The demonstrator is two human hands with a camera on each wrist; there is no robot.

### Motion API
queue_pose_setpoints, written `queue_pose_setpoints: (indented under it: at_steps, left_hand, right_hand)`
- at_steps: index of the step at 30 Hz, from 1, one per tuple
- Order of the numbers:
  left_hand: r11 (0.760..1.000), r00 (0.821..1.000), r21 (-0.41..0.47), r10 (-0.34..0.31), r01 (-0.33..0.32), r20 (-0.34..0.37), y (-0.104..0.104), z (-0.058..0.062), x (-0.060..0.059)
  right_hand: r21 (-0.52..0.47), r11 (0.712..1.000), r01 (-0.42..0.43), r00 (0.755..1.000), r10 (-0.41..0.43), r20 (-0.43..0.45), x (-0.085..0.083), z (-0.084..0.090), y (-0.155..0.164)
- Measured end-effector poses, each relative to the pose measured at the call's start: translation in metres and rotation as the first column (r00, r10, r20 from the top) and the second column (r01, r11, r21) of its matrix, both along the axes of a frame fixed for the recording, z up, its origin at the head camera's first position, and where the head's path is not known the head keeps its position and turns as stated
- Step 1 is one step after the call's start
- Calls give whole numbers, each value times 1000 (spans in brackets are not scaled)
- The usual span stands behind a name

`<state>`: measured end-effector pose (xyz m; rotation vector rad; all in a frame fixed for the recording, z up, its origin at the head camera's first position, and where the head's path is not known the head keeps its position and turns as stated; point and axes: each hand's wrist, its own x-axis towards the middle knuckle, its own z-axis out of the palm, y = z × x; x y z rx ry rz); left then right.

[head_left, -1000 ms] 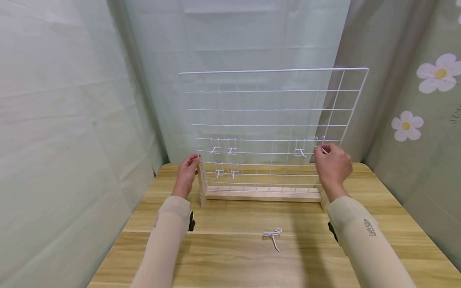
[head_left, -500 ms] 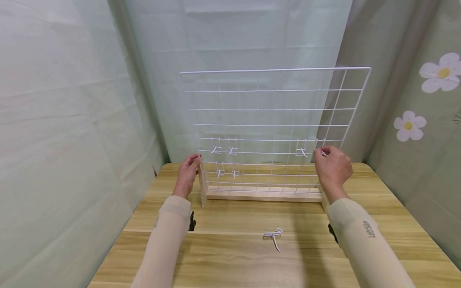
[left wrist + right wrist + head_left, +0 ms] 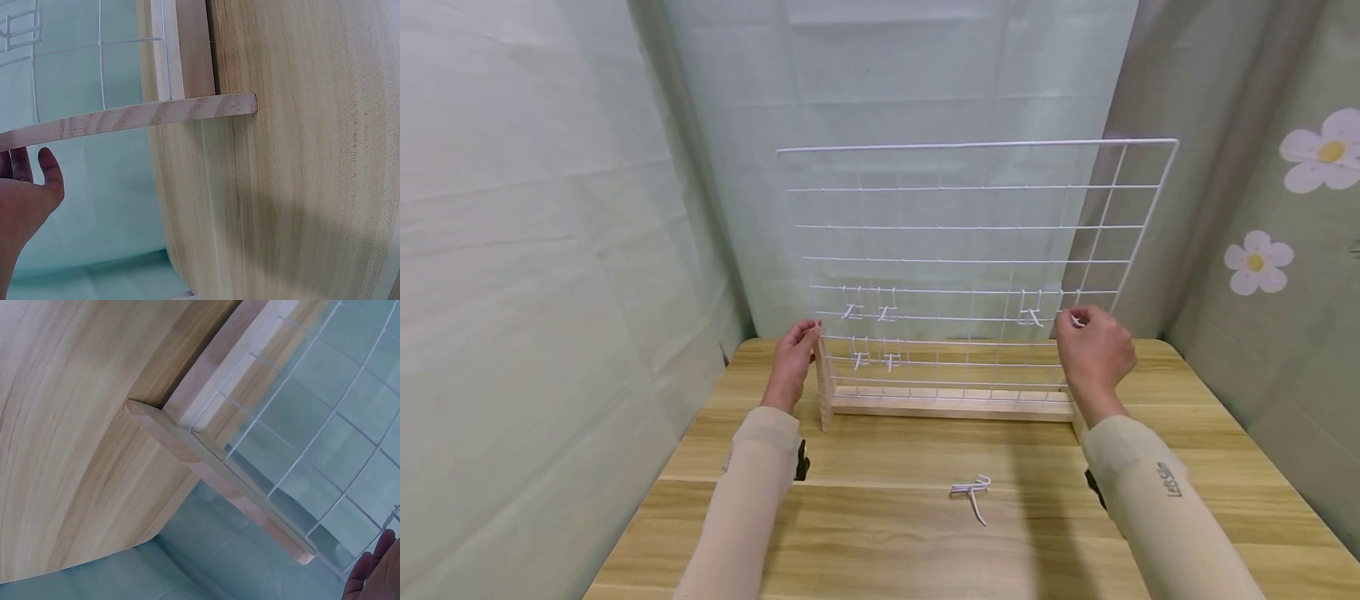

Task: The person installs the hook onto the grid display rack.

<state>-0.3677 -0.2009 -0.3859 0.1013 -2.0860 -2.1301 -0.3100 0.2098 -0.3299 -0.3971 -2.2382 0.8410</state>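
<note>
- The light wooden desk (image 3: 880, 542) carries everything, with pale green sheeting hung close round it.
- The white wire grid panel (image 3: 977, 146) stands upright in a pale wooden base (image 3: 951, 404) near the back of the desk.
- The left hand (image 3: 792, 360) rests against the grid panel's lower left edge with relaxed, nearly straight fingers, steadying it and gripping nothing.
- The right hand (image 3: 1093, 350) is at the grid panel's lower right, fingertips pinching a small white wire hook (image 3: 1075, 317) at a horizontal wire.
- Other small white hooks (image 3: 868, 314) hang low on the grid panel's left, and one more (image 3: 1030, 317) just left of the right hand.
- A loose white wire hook (image 3: 972, 492) lies on the desk in front of the base.
- Risk, as I judge it: a hard push on the pinched hook could tip the light panel backward, or the thin hook could miss the wire, slip and drop behind the base.
</note>
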Motion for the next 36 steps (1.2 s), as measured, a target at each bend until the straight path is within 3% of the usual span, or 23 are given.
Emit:
queue_pose_setpoints:
  at_steps: [24, 31, 36]
  left_hand:
    - [1000, 1000, 2, -10, 10, 15, -1, 0, -2]
    - [999, 999, 13, -32, 31, 38, 2, 17, 10]
    - [1000, 1000, -2, -19, 19, 12, 0, 5, 2]
  right_hand:
    - [-1, 1000, -5, 1000, 5, 26, 5, -23, 5]
    - [-3, 999, -34, 997, 34, 65, 6, -31, 6]
    - [-3, 999, -35, 996, 35, 77, 7, -37, 6]
